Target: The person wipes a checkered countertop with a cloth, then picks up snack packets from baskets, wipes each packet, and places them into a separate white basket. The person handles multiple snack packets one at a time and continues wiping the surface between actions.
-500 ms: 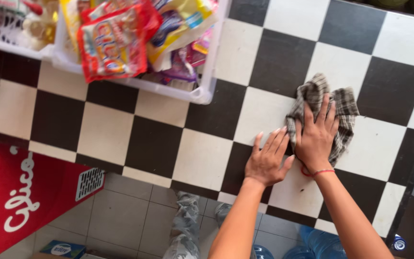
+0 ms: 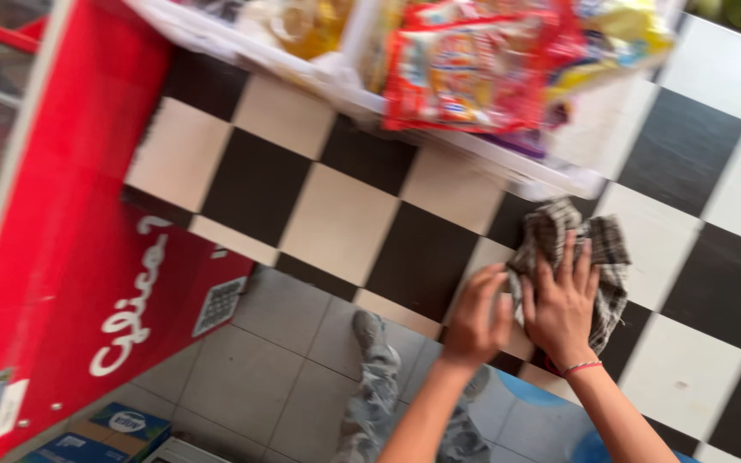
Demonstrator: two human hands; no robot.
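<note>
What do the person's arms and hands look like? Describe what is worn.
Both forearms are bare, with no sleeves in view. The right hand has a thin red band round its wrist. The left hand shows no band, ring or glove. The picture is blurred, so finer marks cannot be told.

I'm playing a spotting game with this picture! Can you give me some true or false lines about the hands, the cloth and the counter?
1. The right hand lies flat on a checked cloth. True.
2. The counter is plain white. False: it has black and cream squares.
3. The left hand holds a snack bag. False: it rests on the counter beside the cloth, holding nothing.
4. A white tray of snack packets sits on the counter. True.
5. The right wrist wears a red band. True.
6. The cabinet at the left is blue. False: it is red.
</note>
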